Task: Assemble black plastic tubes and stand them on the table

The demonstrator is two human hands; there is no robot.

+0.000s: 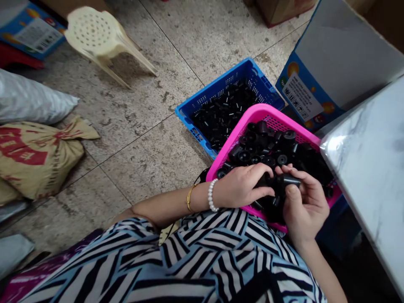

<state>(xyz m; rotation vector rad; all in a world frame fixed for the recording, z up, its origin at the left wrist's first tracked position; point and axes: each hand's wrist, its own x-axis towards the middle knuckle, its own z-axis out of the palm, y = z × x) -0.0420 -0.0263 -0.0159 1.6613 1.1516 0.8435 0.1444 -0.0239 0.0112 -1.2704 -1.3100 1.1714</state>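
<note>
Over a pink plastic basket [233,134] on my lap, both hands are close together. My right hand [306,204] pinches a short black plastic cylinder [289,181] between thumb and fingers. My left hand [244,187], with a pearl bracelet at the wrist, has its thumb and fingers closed round another black plastic part [264,181], whose exact shape is hidden. The two parts are nearly end to end; whether they touch I cannot tell. Below and around them the basket holds many loose black round parts [282,159], some with a hole in the end.
A blue crate [186,115] of small black pieces stands on the floor beyond the basket. At right are a marbled tabletop [372,160] and an open carton [341,59]. A cream plastic stool [91,31] and tied sacks [47,155] are on the left.
</note>
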